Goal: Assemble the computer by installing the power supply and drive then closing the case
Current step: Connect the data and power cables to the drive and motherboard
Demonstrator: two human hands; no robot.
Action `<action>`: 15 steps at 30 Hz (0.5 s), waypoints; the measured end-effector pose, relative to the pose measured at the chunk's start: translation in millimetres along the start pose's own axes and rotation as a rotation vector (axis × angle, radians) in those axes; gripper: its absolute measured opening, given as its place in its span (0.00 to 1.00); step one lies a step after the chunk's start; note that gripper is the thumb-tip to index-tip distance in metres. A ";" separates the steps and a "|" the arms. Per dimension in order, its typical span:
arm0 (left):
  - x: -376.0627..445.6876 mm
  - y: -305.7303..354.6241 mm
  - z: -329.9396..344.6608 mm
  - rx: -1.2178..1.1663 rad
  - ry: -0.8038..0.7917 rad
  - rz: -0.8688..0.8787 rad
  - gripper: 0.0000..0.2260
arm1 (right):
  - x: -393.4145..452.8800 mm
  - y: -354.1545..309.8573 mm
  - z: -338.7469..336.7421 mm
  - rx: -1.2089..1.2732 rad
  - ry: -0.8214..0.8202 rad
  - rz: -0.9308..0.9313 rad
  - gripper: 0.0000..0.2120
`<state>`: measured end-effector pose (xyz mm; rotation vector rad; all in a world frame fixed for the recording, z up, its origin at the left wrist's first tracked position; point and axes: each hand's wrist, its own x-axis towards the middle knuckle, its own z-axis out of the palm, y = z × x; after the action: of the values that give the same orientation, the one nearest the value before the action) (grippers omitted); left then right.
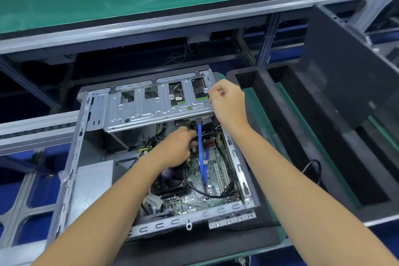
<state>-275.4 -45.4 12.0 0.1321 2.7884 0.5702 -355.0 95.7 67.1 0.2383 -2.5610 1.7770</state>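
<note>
Computer case (73, 157) lies on its side w/ the panel off, sitting on a green mat betw the conveyor frame and a black foam tray (280, 127). Drive cage (151, 106) is at the far end, apparently tilted up over the motherboard (216, 170). Right hand (226, 101) grips the cage's right end, fingers curled round the edge. Left hand (174, 149) reaches under the cage, fingers curled in among the wiring near the blue cable (201, 157); can't tell exactly what it pinches, prob a black lead or plug. Power supply (92, 181) looks seated already, bottom-left corner. Side panel (345, 67) leans at the right, well apart, so closing isn't near. Risks, as I judge: if the right hand lets the cage drop, it could pinch the left fingers or trap a cable; tugging under there could pull the blue cable off its socket at the drive; a half-seated plug would go unnoticed once the cage swings down.
</note>
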 end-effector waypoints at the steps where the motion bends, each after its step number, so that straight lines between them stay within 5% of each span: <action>1: 0.7 0.8 1.7 0.003 0.007 0.013 0.05 | 0.0 -0.2 0.0 -0.007 -0.003 -0.009 0.08; 10: 9.5 15.5 7.1 -0.039 0.257 0.056 0.06 | 0.3 0.1 0.4 -0.014 -0.009 -0.016 0.08; 15: 17.7 15.6 12.5 0.077 0.214 -0.036 0.16 | 1.0 1.0 1.1 -0.009 -0.012 -0.014 0.08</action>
<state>-288.0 -23.8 2.5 0.0384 3.0145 0.4939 -356.0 94.9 65.9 0.2670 -2.5680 1.7640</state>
